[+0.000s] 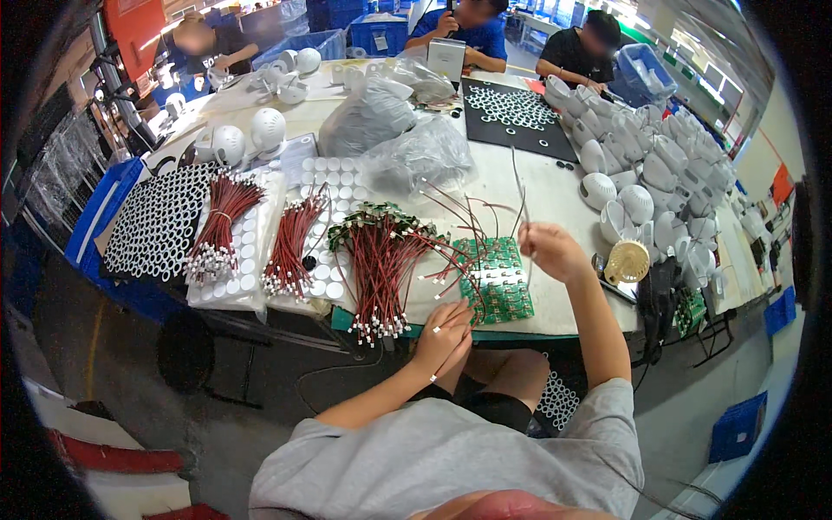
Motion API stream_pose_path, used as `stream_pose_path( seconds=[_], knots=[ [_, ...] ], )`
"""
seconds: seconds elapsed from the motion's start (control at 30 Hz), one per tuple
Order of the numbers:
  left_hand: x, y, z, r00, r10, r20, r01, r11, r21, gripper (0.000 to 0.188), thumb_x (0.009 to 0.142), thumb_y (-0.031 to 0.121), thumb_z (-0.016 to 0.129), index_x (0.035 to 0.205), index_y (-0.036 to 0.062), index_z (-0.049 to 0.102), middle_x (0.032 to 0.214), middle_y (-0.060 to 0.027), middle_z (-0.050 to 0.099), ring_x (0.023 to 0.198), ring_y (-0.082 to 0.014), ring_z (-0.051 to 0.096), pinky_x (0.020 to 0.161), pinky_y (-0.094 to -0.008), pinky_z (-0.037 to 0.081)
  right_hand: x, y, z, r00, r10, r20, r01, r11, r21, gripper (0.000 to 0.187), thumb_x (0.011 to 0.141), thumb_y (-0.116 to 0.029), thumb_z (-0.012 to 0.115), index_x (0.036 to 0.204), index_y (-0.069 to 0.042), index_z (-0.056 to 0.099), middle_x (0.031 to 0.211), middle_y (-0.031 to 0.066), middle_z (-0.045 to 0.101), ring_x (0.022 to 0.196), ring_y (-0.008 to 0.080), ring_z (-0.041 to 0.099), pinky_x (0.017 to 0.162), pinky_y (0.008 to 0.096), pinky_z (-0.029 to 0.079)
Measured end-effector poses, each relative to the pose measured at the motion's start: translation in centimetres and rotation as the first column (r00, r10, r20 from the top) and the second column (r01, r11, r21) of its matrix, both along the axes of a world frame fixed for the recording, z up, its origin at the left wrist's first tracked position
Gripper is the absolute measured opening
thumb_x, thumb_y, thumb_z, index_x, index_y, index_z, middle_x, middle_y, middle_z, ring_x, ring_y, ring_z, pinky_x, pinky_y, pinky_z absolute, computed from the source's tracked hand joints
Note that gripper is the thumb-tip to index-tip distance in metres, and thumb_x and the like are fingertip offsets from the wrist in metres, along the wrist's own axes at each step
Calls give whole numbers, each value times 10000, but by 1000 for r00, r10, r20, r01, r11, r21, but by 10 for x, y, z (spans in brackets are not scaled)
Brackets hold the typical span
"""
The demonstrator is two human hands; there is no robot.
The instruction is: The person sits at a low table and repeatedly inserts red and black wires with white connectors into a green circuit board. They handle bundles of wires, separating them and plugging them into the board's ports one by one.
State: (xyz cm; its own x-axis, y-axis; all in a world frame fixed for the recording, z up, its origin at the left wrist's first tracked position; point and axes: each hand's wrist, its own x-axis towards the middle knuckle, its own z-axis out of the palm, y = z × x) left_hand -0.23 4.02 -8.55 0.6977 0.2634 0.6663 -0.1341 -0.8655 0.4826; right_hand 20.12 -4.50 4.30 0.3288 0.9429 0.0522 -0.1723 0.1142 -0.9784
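My left hand (444, 340) is at the table's front edge, its fingers closed around a few red-and-black wires with small white connectors poking out. Just right of it lies a green circuit board panel (501, 299), with more loose wires (446, 270) across its left side. Over the panel's right edge, my right hand (553, 251) is raised with its fingertips pinched. A thin dark strand (518, 186) runs up from near those fingers; whether they grip it is too small to tell. Left of the panel sits a big heap of red-and-black wires (381, 273) with small green boards at its far end.
Two more wire bundles (227, 212) lie leftward, near white discs (334, 273) and a sheet of white rings (160, 221). Grey plastic bags (368, 117) stand mid-table. White rounded housings (637, 147) pile up at right, beside a yellowish round part (627, 263). Three people sit across the table.
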Motion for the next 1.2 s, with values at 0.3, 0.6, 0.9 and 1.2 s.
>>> stream_pose_path(
  seconds=[0.3, 0.6, 0.9, 1.2],
  knots=[
    [-2, 0, 4, 1000, 6, -23, -6, 1000, -2, 276, 632, 91, 576, 884, -21, 569, 1102, -133, 488, 962, -269, 449, 834, -356, 367, -13, -2, 14, 821, -19, 570, 152, 971, -187, 107, 750, -104, 555, 754, 0, 578, 587, -7, 521, 525, 48, 450, 472, 184, 352],
    [0, -2, 7, 999, 30, 18, -30, 1000, -7, 228, 664, 33, 537, 888, 25, 574, 992, -137, 554, 931, -262, 511, 812, -336, 396, 10, 3, -46, 769, 4, 639, 278, 899, -340, 71, 713, -77, 540, 728, -7, 537, 610, 48, 561, 496, 101, 518, 444, 222, 412],
    [-1, -3, 11, 998, 48, 28, -47, 999, -19, 223, 655, 27, 543, 875, 35, 574, 987, -124, 552, 924, -262, 509, 801, -338, 402, 9, 5, -48, 670, 98, 736, 265, 894, -361, 119, 717, -97, 553, 727, 20, 573, 617, 79, 570, 531, 108, 511, 495, 252, 416],
    [1, -2, 6, 999, 43, 20, -43, 999, -9, 243, 644, 32, 557, 886, 36, 575, 997, -126, 546, 924, -260, 508, 808, -346, 397, 31, -2, -27, 626, -39, 779, 369, 894, -252, 95, 731, -73, 552, 739, 21, 550, 642, 71, 575, 566, 117, 537, 522, 242, 424]
  ],
)
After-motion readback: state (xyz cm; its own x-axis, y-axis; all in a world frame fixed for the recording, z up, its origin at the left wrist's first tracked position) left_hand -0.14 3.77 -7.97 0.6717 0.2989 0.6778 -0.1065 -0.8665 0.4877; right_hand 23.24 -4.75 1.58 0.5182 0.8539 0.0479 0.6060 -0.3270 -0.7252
